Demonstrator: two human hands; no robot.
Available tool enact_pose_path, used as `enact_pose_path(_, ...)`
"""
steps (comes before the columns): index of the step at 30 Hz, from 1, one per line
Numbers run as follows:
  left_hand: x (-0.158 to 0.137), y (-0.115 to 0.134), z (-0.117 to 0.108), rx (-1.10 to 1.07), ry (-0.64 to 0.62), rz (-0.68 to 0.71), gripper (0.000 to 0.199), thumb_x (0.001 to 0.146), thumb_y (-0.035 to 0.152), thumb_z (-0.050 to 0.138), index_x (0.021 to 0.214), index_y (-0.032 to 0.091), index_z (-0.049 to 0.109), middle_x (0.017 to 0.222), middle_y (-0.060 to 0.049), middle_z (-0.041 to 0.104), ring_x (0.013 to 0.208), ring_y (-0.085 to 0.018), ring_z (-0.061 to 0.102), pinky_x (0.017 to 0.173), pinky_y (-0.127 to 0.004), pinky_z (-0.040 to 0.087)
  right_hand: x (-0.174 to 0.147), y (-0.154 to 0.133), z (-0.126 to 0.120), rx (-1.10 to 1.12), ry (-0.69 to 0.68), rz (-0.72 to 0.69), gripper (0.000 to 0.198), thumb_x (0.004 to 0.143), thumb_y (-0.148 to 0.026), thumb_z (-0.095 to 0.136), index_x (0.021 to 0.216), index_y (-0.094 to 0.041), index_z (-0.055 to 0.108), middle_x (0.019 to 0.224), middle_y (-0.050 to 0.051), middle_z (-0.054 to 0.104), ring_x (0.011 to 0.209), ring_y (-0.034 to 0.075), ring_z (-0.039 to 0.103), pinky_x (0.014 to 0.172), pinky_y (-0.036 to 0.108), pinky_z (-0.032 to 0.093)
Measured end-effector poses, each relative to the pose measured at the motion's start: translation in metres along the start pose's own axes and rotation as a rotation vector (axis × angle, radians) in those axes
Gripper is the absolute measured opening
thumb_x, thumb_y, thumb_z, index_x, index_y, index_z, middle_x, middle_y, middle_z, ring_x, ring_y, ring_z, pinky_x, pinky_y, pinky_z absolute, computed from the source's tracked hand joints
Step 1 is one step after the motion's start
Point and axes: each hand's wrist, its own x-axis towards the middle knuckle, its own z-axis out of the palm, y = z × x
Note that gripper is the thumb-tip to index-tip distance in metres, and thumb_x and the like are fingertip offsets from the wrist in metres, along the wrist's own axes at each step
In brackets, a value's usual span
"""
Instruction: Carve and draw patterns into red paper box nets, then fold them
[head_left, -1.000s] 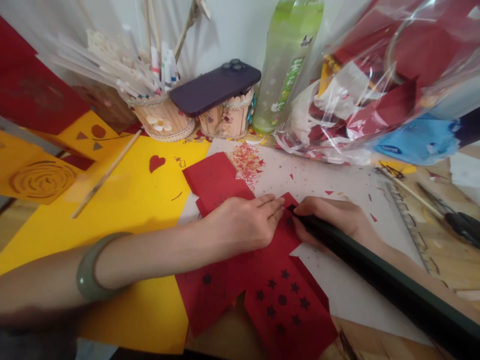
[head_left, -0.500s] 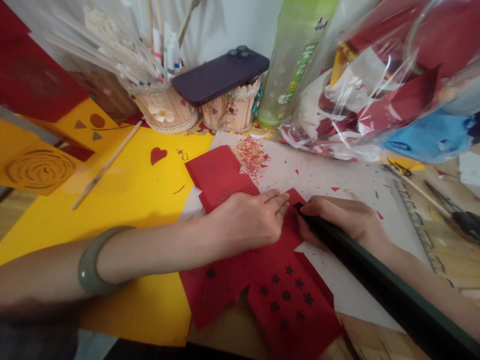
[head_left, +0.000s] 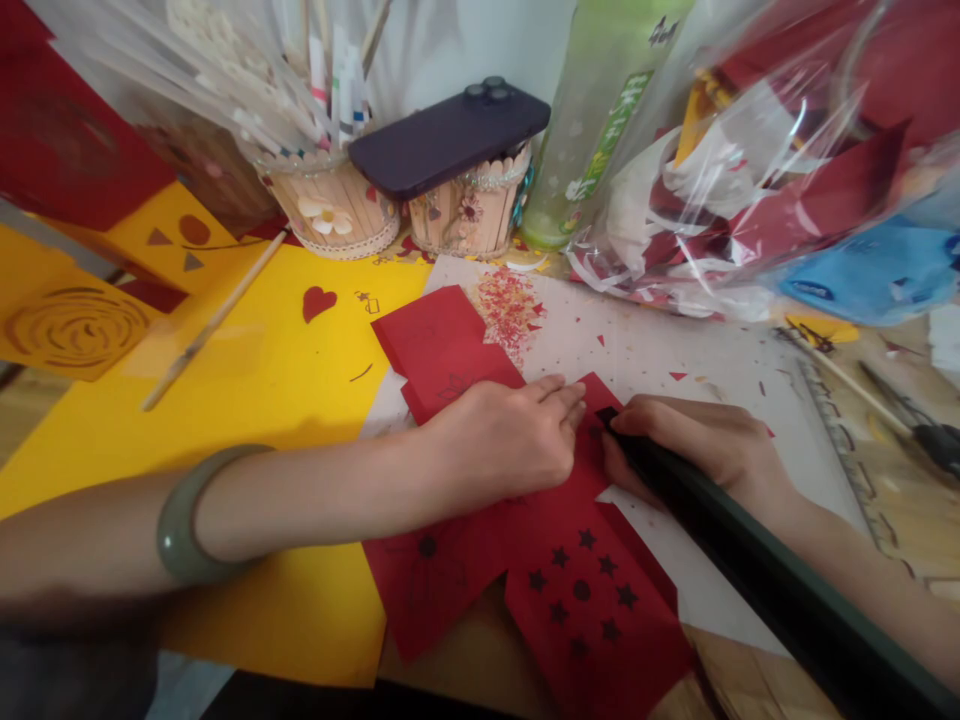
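Against a pale wall point(head_left: 480, 45), a wooden desk point(head_left: 919, 505) held scattered craft scraps. At left, a stick point(head_left: 216, 321) lay across a yellow sheet point(head_left: 300, 380). The left hand point(head_left: 510, 440), its fingers straight and close together, rested on a red paper cut-out point(head_left: 547, 530) mid-desk. The right hand's point(head_left: 697, 440) fingers pinched a long black tool point(head_left: 735, 530) over the cut-out's upper-right flap. Scissors point(head_left: 937, 447) lay far right.

The red cutout point(head_left: 555, 520) is matt paper, the bag point(head_left: 757, 215) glossy clear plastic
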Motion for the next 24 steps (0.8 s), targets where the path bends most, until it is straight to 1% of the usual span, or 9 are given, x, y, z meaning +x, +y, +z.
enact_pose_path(5,0.000,0.001,-0.001,0.004,-0.023,-0.003,0.025,0.083,0.006,0.051,0.104,0.002,0.065,0.110,-0.015,0.065,0.100,-0.021,0.064,0.078,-0.025,0.055,0.000,-0.001,0.000,0.027,-0.006,0.002,0.028,0.073,0.001,0.053,0.065,-0.021,0.039,0.056,-0.006,0.047,0.047,0.008,0.041,0.045,0.021,0.031)
enact_pose_path(11,0.000,0.002,-0.001,0.009,-0.023,-0.007,0.025,0.083,0.005,0.051,0.103,0.003,0.065,0.109,-0.015,0.066,0.099,-0.020,0.064,0.076,-0.024,0.055,-0.002,-0.003,0.001,0.018,0.028,-0.009,0.029,0.073,0.002,0.053,0.065,-0.022,0.038,0.054,-0.007,0.046,0.045,0.008,0.041,0.042,0.022,0.029)
enact_pose_path(15,0.001,0.002,-0.002,0.009,-0.061,-0.010,0.026,0.083,0.005,0.050,0.105,0.003,0.064,0.111,-0.015,0.065,0.099,-0.020,0.064,0.074,-0.024,0.056,-0.002,-0.003,0.002,0.001,0.044,-0.001,0.031,0.072,0.000,0.056,0.065,-0.022,0.037,0.054,-0.007,0.044,0.044,0.008,0.038,0.041,0.023,0.029)
enact_pose_path(18,0.001,0.002,-0.003,0.010,-0.069,-0.007,0.026,0.083,0.006,0.051,0.106,0.003,0.064,0.111,-0.015,0.065,0.100,-0.021,0.064,0.075,-0.025,0.056,-0.003,-0.004,0.004,-0.014,0.055,0.035,0.028,0.073,-0.003,0.056,0.065,-0.022,0.038,0.052,-0.006,0.042,0.043,0.008,0.038,0.040,0.023,0.029)
enact_pose_path(20,0.001,0.002,-0.003,0.009,-0.084,-0.005,0.027,0.083,0.006,0.051,0.107,0.002,0.063,0.113,-0.016,0.064,0.101,-0.021,0.063,0.075,-0.025,0.056,-0.004,-0.005,0.006,-0.041,0.095,0.077,0.023,0.075,-0.008,0.057,0.067,-0.023,0.041,0.051,-0.006,0.040,0.042,0.008,0.036,0.039,0.023,0.029)
enact_pose_path(24,0.002,0.005,-0.002,0.003,-0.108,-0.022,0.029,0.084,0.008,0.052,0.110,0.001,0.061,0.115,-0.018,0.062,0.103,-0.022,0.062,0.077,-0.026,0.056,-0.005,-0.007,0.010,-0.056,0.181,0.194,0.014,0.075,-0.017,0.059,0.070,-0.022,0.047,0.051,-0.006,0.044,0.041,0.008,0.037,0.039,0.021,0.033)
